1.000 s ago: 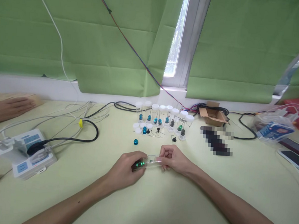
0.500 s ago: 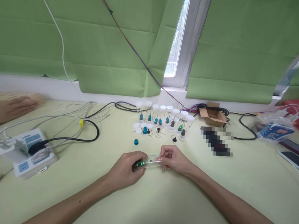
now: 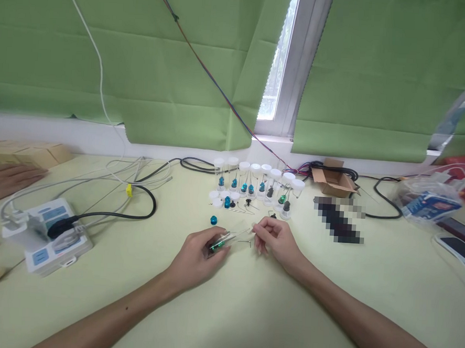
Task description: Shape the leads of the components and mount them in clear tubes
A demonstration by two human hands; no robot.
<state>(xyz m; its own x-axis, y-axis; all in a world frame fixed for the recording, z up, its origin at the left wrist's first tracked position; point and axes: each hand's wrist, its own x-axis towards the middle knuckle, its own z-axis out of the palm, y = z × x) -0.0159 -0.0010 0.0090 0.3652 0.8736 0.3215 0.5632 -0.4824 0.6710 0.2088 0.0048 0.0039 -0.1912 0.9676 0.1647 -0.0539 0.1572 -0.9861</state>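
Observation:
My left hand (image 3: 198, 253) is wrapped round a clear plastic tube (image 3: 234, 235), which tilts up toward the right. Shiny green pieces (image 3: 218, 244) show at the tube's left part, partly covered by my fingers. Close to the tube's right end is my right hand (image 3: 273, 238), thumb and forefinger pinched together; what they hold, if anything, is too small to make out. A thin bent metal key (image 3: 246, 242) shows between the hands; I cannot tell what supports it. Beyond my hands, a blue metal piece (image 3: 213, 220) lies on the table, and a black piece (image 3: 273, 216) is behind my right hand.
Several white-capped clear tubes (image 3: 273, 184) with metal pieces stand at the back. Loose caps (image 3: 214, 195), keys and blue and black pieces lie before them. Left are a power strip (image 3: 51, 236), cables and another person's hand (image 3: 9, 181). An open cardboard box (image 3: 332, 181) sits back right.
The tube's right end has tilted upward. My right hand has moved slightly right, off the tube's side. The other person's hand at the left has shifted left and down.

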